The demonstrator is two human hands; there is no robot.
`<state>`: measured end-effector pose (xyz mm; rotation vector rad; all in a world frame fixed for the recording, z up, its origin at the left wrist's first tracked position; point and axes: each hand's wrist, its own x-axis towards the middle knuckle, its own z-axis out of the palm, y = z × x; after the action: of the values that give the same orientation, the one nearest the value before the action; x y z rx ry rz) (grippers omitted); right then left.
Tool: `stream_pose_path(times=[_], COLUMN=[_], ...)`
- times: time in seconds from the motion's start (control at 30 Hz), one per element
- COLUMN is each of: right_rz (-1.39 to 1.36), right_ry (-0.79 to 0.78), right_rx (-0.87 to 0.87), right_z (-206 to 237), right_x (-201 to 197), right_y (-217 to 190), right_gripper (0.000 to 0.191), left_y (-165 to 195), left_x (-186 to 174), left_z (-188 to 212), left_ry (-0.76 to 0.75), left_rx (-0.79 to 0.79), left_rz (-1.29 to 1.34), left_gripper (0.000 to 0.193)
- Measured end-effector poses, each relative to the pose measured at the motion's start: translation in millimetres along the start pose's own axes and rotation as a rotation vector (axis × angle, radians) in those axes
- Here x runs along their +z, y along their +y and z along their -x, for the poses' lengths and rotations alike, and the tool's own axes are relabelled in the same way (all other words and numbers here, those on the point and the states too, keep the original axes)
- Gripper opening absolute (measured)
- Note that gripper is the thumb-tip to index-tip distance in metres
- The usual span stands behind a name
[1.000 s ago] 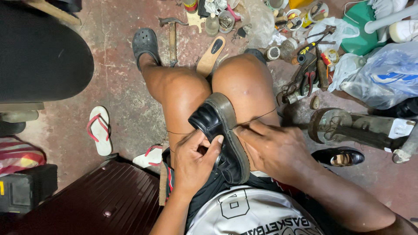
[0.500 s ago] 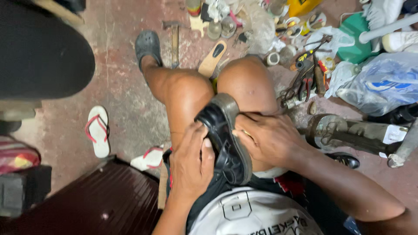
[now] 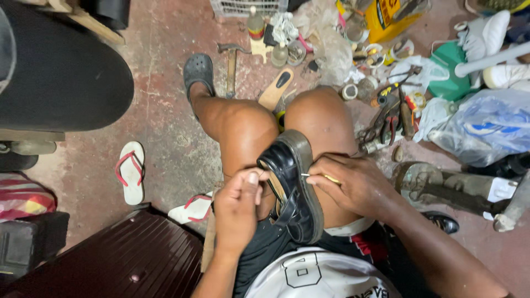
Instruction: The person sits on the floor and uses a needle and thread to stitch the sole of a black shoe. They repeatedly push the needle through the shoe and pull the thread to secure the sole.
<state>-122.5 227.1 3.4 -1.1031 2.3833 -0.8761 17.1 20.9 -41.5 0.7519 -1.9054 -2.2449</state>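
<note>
A black shoe (image 3: 292, 187) is held between the knees at frame centre, its long axis running from lower centre up toward upper left. The left hand (image 3: 238, 205) is pinched closed at its opening; the right hand (image 3: 353, 185), touching the sole edge, grips a thin needle-like tool (image 3: 317, 176). Beyond, a hammer (image 3: 231, 63) lies on the floor.

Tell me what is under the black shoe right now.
The black shoe lies on its side between the bare knees, resting on the thighs and dark shorts. The left hand covers its opening, so the inside is hidden.
</note>
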Motion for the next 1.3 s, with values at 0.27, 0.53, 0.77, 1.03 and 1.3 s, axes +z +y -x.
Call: stream_pose_path(times=[0.27,0.53,0.77,1.03,1.3], right_rz=[0.034,0.159,0.410,0.543,0.422], right_ry=[0.064,-0.027,0.064,0.062,0.152], right_rx=[-0.178,-0.037,-0.135,-0.012,0.102], right_z=[2.1,13.7,16.0,18.5,37.5], right_x=[-13.4,-20.7,-23.2,-36.5,-56.6], right_y=[6.0,-8.8,-25.4,7.9,20.4], right_gripper=[0.012,0.017,0.021,0.056,0.045], left_y=[22.4,-1.4,-66.1,-106.3,7.4], left_x=[29.5,30.7,5.1,9.8,27.3], left_z=[-17.1,-27.6,-40.5,-55.3,15.3], left_ry=[-0.106,-0.117,-0.148,-0.097,0.328], left_rx=[0.364,0.097,0.225,0.230,0.594], left_rz=[-0.863,-1.005,-1.027,-0.611,-0.452], left_gripper=[0.018,0.033,0.033,0.025,0.015])
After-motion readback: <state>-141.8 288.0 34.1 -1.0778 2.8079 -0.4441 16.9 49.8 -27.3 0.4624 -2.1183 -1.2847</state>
